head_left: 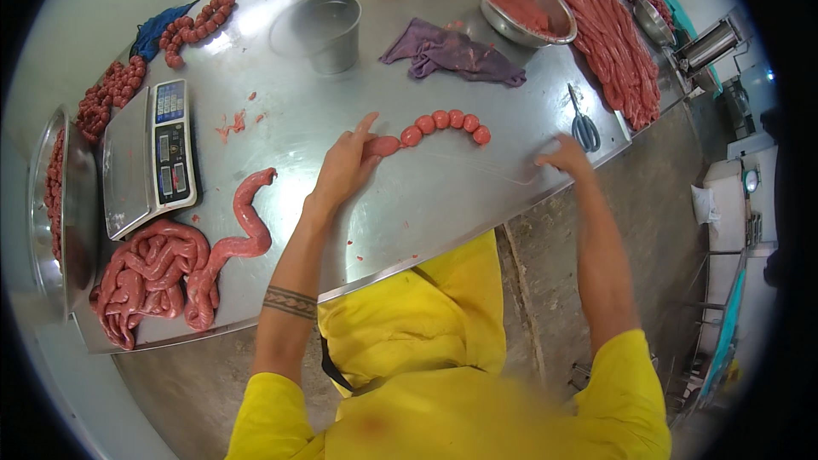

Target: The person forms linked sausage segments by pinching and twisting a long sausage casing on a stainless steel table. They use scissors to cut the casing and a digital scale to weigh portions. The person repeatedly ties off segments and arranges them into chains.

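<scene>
A short chain of tied sausage links curves over the steel table in front of me. My left hand is closed around the longer, untwisted sausage end at the chain's left, index finger stretched out past it. Off to the right, near the table's front edge, my right hand is closed with fingers curled. A thin pale string, faint against the metal, runs from near the links to these fingers. Dark-handled scissors lie just beyond my right hand.
Left: a scale, a coiled raw sausage and a large bowl. Farther back: a metal bucket, a purple cloth, a bowl of minced meat and long sausages. More tied links lie far left.
</scene>
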Motion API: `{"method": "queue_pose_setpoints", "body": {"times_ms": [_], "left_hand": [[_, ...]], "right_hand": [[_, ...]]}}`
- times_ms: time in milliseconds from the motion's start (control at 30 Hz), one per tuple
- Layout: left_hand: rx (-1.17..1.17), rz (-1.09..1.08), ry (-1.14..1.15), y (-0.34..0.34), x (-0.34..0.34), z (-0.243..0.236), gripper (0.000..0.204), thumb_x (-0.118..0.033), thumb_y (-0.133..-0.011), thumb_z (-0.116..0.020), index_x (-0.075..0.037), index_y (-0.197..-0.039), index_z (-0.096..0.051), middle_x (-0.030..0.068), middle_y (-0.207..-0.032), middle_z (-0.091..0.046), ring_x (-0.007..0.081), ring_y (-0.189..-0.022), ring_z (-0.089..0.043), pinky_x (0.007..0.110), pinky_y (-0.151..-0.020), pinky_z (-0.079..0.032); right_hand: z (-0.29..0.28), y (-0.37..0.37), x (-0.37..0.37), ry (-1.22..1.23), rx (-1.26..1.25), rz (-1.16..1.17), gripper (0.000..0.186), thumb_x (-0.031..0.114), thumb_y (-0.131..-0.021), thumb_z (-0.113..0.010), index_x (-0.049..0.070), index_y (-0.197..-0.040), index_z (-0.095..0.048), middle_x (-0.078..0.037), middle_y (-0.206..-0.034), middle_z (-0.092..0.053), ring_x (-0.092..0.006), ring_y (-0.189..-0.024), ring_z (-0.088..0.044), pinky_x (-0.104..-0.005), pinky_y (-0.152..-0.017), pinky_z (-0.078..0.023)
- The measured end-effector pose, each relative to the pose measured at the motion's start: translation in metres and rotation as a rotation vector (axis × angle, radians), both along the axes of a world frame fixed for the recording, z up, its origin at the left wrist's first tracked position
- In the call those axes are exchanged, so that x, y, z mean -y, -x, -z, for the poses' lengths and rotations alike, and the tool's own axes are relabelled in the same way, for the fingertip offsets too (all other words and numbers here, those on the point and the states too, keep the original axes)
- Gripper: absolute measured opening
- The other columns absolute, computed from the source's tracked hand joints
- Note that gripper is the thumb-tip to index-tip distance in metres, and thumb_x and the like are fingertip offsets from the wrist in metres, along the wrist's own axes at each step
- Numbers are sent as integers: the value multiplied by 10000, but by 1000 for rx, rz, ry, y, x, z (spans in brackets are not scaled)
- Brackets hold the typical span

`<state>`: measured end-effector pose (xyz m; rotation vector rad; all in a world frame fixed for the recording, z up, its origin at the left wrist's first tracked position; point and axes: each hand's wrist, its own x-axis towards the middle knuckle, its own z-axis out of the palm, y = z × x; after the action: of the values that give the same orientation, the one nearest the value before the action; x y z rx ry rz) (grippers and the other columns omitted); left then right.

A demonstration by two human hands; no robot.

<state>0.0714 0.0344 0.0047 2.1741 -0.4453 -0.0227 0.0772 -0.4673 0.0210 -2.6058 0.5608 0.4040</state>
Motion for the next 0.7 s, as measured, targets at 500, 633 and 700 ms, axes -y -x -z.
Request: {"method": "queue_pose_setpoints", "body": {"times_ms": [500,633,700], "left_hand": [[-230,-408,203,12,15,4,289,-172,-881,-777,32,-1077,-718,143,-912,-753,218,-843,-704,339,-798,-547],[-61,-227,-59,19,24,3,245,-172,-875,-782,-10,-1044,-709,120,-972,-696,253,-905,-664,346,-790,-534],[116,-32,-288,22,23,1,176,-162,-897,-739,-94,-1059,-727,96,-978,-639,268,-932,-637,371,-791,-535]], "right_hand": [[-70,247,-125,-436,-172,-92,167,113,-938,-715,45,-1086,-751,-108,-869,-733,-248,-843,-687,-380,-784,-537],[-92,364,-3,-79,26,-420,185,-17,-851,-697,71,-1008,-738,-96,-779,-708,-247,-738,-667,-383,-703,-501],[-79,410,28,-406,-203,-152,215,-22,-871,-676,95,-1041,-734,-79,-834,-737,-249,-812,-683,-381,-724,-509]]}}
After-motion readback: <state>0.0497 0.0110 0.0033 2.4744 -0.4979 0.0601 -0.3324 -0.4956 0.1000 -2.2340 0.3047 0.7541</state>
